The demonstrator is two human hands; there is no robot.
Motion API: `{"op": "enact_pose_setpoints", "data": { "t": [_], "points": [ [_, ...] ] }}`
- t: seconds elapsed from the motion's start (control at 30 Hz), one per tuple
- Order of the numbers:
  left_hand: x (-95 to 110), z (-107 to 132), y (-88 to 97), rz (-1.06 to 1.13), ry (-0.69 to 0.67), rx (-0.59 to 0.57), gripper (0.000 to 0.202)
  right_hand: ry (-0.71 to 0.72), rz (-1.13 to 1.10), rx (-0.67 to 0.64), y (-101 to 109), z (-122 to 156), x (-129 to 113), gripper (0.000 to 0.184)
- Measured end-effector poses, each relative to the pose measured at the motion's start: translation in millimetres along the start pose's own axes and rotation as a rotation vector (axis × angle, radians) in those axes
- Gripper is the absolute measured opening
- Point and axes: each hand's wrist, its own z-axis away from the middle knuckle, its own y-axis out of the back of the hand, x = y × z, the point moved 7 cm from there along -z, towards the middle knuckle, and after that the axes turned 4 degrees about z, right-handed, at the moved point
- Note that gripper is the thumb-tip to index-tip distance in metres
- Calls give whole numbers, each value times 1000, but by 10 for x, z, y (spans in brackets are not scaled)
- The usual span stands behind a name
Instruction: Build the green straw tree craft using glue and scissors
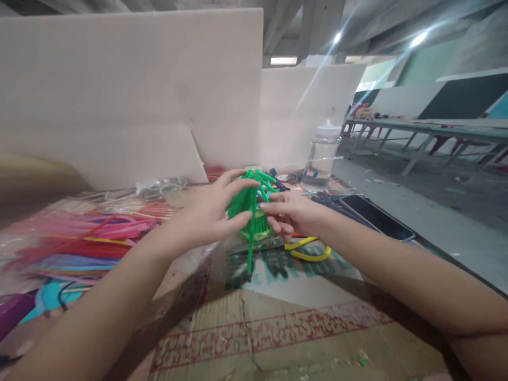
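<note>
A green craft piece of fuzzy pipe cleaners (260, 225) stands on the table in front of me. Strands fan out at its top, and one long strand hangs down its front. My left hand (222, 209) holds its left side, the thumb low and the fingers arched over the upper part. From the right, my right hand (291, 211) has bent fingers closed at the piece's right edge, beside the hanging strand. Exactly which strand the right fingertips grip is hard to see. Yellow scissor-like handles (311, 248) lie just below my right hand.
Bundles of pink, red and blue pipe cleaners (99, 233) in plastic lie left. A water bottle (319, 159) and a phone (375, 217) are at right. White boards (130, 90) rise behind the table. A purple object (14, 315) sits at the left edge.
</note>
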Motion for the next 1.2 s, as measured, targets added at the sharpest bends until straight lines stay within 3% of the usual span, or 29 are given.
{"op": "enact_pose_setpoints", "data": {
  "t": [0.4,1.0,1.2],
  "points": [
    [57,3,-41,-23,-7,46,46,55,-94,80,-41,33,57,26],
    [116,-16,-20,-52,24,107,35,39,-102,42,-53,44,64,26],
    [74,-33,-41,-100,-28,136,34,36,-89,12,-58,43,61,27]
  ]
}}
